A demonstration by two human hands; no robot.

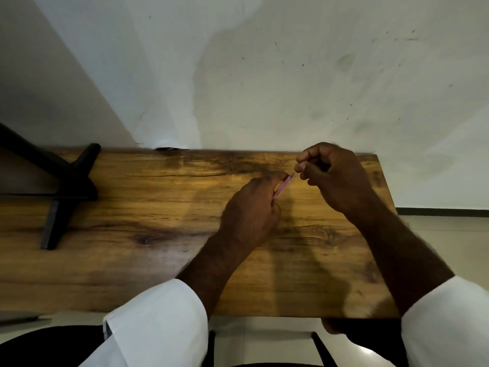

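Over the far right part of the wooden table (158, 234), my left hand (251, 210) grips a thin pink stick-like object (282, 187), its fingers curled round the lower end. The object's upper tip points up and to the right. My right hand (330, 176) pinches something very small at that tip between thumb and forefinger, the other fingers curled. What the pinched bit is cannot be made out. Both forearms come out of white sleeves.
A black metal stand (68, 189) with crossed bars lies on the table's left part. A white wall (291, 75) rises directly behind the table's far edge. The table's right edge ends near my right forearm, with pale floor (449, 234) beyond. Black chair parts show below the near edge.
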